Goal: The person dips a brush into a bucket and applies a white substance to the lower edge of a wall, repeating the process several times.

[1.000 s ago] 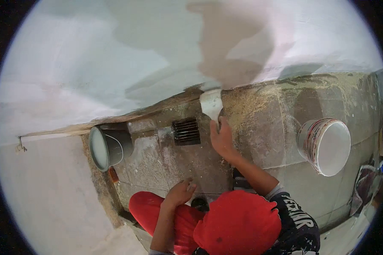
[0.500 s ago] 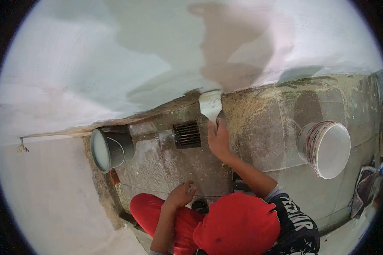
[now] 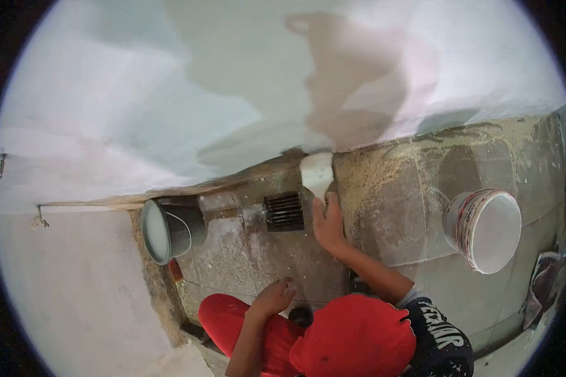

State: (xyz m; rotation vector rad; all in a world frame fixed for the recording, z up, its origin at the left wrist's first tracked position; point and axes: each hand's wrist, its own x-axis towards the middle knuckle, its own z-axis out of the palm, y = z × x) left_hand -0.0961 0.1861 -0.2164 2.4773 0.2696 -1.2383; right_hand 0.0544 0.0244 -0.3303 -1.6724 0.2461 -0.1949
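My right hand (image 3: 330, 227) is closed round the handle of a wide flat paintbrush (image 3: 317, 174), coated in white. The brush's broad end touches the foot of the pale wall (image 3: 245, 75), where it meets the floor. On the left, my left hand (image 3: 275, 298) hangs loosely beside my red-clad knee (image 3: 223, 317), fingers slightly bent and nothing in them. Between the hands and the wall lies a dark floor grate (image 3: 284, 212).
A dark bucket (image 3: 181, 227) with pale liquid stands at the left corner. At the right is a white bucket (image 3: 495, 231). A crumpled cloth (image 3: 543, 286) lies at the far right. A tap (image 3: 41, 218) projects from the left wall. My red cap (image 3: 358, 339) hides part of the floor.
The whole view has shifted, so things appear slightly lower and further right. My right hand keeps hold of the paintbrush at the wall's foot; the left hand stays by the knee.
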